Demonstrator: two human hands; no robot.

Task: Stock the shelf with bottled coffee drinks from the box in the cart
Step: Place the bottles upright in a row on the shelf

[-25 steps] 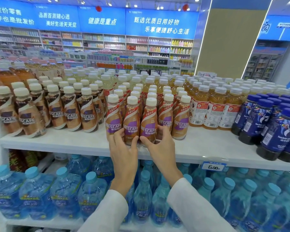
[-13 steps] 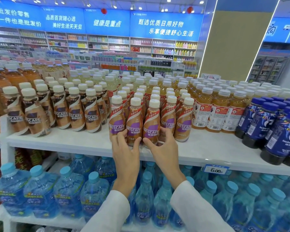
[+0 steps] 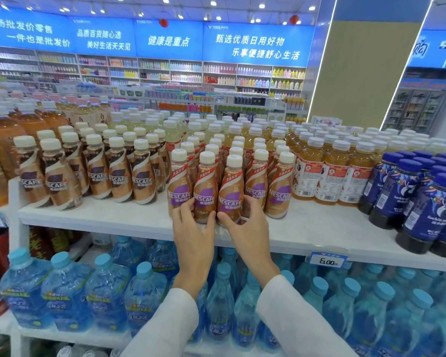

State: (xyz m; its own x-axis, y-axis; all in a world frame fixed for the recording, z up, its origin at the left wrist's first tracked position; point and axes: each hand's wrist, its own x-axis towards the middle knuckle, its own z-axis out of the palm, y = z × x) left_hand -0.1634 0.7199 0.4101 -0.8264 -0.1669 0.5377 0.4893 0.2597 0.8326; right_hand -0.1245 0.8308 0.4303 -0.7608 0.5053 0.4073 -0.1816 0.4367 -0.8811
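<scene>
white shelf (image 3: 129, 217) ran across the whole view at chest level, packed w/ upright bottles in rows. lower shelf under it held big blue-capped water bottles (image 3: 62, 292), side by side. top shelf, left to right: amber tea bottles (image 3: 0, 150) at far left, brown-label coffee bottles (image 3: 119, 176), then purple-label coffee bottles (image 3: 255, 184) in the middle, orange juice bottles (image 3: 330, 176), dark blue bottles (image 3: 428, 202) at right near the shelf edge. price tag (image 3: 327, 260) reading 6.00 clipped on the shelf's front lip, right of the arms. both arms in white sleeves reached up from below. left hand (image 3: 193, 235) was clamped round the base of the 2nd front-row purple bottle (image 3: 205, 191), fingers also touching the bottle just left of it. right hand (image 3: 247, 228) was clamped on the base of the 3rd front bottle (image 3: 231, 194), thumb on its front, fingers curled behind. both bottles stood upright on the shelf, touching each other, at the front of the purple block. box & cart not seen.
</scene>
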